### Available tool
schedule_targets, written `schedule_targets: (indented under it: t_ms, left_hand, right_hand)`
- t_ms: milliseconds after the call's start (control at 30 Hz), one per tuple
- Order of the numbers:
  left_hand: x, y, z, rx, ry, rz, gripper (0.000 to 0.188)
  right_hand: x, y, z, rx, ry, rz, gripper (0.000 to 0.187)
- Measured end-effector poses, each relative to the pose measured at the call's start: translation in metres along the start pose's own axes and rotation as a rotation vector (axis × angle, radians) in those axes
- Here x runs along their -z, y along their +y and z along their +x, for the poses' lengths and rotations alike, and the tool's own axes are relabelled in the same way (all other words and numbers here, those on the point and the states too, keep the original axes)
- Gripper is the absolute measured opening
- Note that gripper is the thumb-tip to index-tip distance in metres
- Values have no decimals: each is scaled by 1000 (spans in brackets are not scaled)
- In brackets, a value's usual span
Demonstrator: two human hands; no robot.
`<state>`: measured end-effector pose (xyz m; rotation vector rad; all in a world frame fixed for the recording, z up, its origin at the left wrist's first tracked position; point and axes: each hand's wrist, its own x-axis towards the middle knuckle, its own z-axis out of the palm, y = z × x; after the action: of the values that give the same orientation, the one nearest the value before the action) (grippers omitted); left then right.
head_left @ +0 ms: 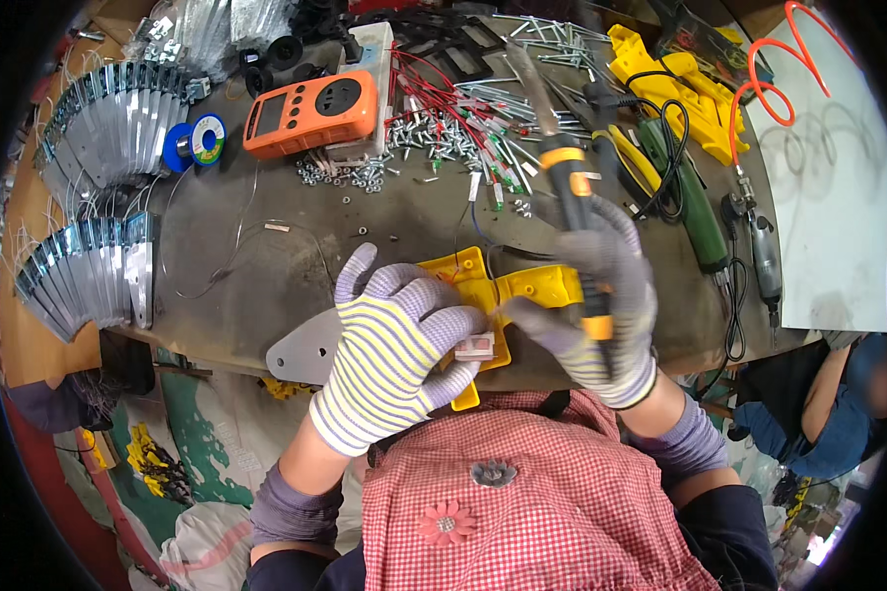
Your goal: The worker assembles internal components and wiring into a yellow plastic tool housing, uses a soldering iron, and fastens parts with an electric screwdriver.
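Gloved person works at a yellow housing (547, 286), near middle of the surface (404, 215).
Left hand (396, 340) closed, pinching a small pale block (475, 347) over the housing; right hand (609, 295), blurred, grips a black-and-orange-handled tool (565, 177), its tip pointing far. Grey plate (304, 349) just left of left hand. Orange meter (310, 113) far left, loose screws (446, 133) far middle, green power tool (695, 212) right.
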<state>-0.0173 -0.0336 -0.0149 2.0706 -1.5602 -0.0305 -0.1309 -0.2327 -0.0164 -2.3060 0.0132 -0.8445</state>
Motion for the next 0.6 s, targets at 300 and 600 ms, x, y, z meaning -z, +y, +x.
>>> schedule_targets:
  t_ms: [300, 600]
  left_hand:
    - [19, -9, -10, 79, 214, -139, 68]
    - [29, -26, -13, 292, 236, 140, 27]
  right_hand:
    - [66, 42, -31, -299, 651, 957, 32]
    - [64, 30, -58, -886, 610, 963, 34]
